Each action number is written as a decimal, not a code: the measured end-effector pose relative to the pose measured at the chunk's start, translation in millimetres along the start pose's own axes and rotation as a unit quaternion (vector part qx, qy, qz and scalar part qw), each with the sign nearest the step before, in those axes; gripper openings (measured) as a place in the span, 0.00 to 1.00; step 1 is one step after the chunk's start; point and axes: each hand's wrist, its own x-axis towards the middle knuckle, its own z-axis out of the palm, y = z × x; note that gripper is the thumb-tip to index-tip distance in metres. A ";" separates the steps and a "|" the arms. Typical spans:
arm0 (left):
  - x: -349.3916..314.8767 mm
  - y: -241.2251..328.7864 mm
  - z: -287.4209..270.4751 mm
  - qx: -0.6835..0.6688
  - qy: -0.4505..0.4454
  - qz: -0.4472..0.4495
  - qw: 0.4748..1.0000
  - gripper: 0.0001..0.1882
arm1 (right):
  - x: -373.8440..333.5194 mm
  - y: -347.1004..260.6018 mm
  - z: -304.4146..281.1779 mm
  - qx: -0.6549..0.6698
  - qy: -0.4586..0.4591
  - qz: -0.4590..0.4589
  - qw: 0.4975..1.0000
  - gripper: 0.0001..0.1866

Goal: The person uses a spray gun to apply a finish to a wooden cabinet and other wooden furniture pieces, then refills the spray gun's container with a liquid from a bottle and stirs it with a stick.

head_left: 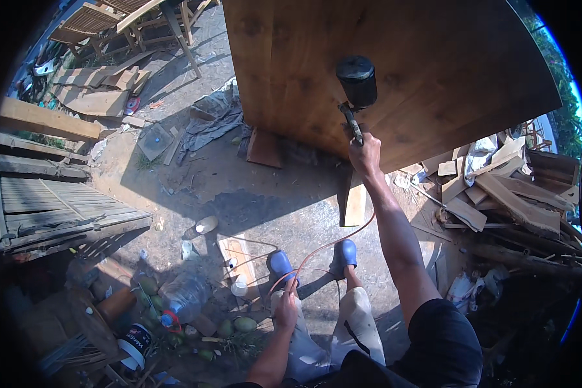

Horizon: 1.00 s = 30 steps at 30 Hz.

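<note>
My right hand [366, 154] is wrapped round the grip of a spray gun [350, 123] with a black cup [357, 81] on top. Arm stretched forward, I hold the gun in front of a large brown wooden panel [291, 71], which stands tilted and fills the upper middle. A thin reddish hose [321, 240] hangs in a curve beside my right forearm and runs down to my left side. Low in the view, near my knee, my left hand [286, 310] is closed round that hose. Whether spray leaves the nozzle cannot be made out.
Wood offcuts [520, 194] are heaped at the right. Slatted wooden pieces [58, 207] stand at the left, near a crumpled cloth [210, 116]. A clear plastic jug [186, 297], green fruits [244, 325] and a bucket [134, 348] lie lower left. Blue clogs [282, 264] are on my feet.
</note>
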 end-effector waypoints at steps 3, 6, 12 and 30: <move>-8.0 -3.8 5.5 0.019 0.006 -0.011 1.000 0.15 | -17.1 40.4 54.0 0.029 -0.009 0.009 0.999 0.22; -16.6 0.5 0.4 0.036 -0.007 -0.035 0.999 0.15 | -39.5 83.5 110.7 0.051 -0.002 0.011 0.999 0.22; -19.7 -3.5 -5.5 0.013 -0.005 -0.054 0.998 0.14 | -76.0 166.8 214.2 0.033 -0.029 0.064 0.997 0.24; -8.5 -11.2 -13.6 0.003 -0.010 -0.068 0.998 0.11 | -80.2 132.7 135.2 0.035 -0.077 0.120 0.989 0.25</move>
